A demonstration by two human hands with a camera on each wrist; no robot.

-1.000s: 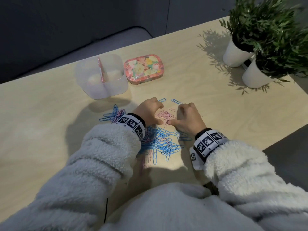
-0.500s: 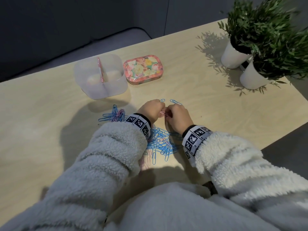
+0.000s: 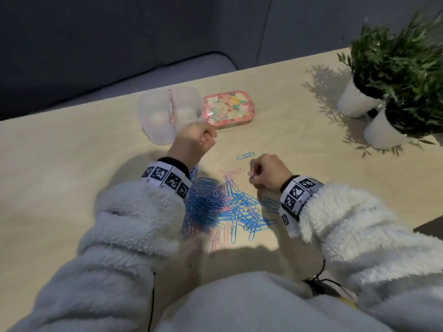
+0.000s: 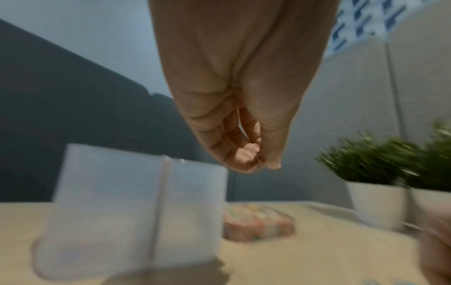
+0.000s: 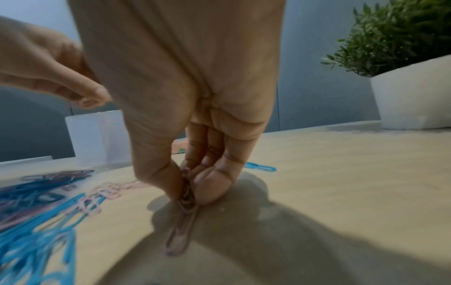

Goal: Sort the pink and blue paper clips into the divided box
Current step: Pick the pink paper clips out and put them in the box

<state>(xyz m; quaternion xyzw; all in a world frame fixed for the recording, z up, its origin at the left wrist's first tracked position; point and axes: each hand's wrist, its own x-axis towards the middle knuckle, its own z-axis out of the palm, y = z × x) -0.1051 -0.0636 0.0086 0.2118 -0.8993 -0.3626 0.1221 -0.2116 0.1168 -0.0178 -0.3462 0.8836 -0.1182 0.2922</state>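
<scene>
The translucent divided box [image 3: 153,130] with a pink divider stands at the back of the table, blurred and close in the left wrist view [image 4: 109,212]. My left hand [image 3: 208,137] hovers at its right front corner, fingers curled; in the right wrist view it pinches a pink clip [image 5: 89,101]. My right hand [image 3: 253,174] stays low by the mixed pile of blue and pink clips [image 3: 230,207] and pinches a few linked pink clips [image 5: 186,200] between thumb and fingers [image 5: 212,185], one dangling to the table.
A floral tin [image 3: 229,109] lies right of the box. Two white potted plants [image 3: 378,130] stand at the right back. A loose blue clip [image 3: 245,155] lies beyond the pile. The table's right front corner is near my right sleeve.
My left hand has lifted away from the pile and moved back-left to the box. My right hand has stayed by the pile with pink clips in its pinch.
</scene>
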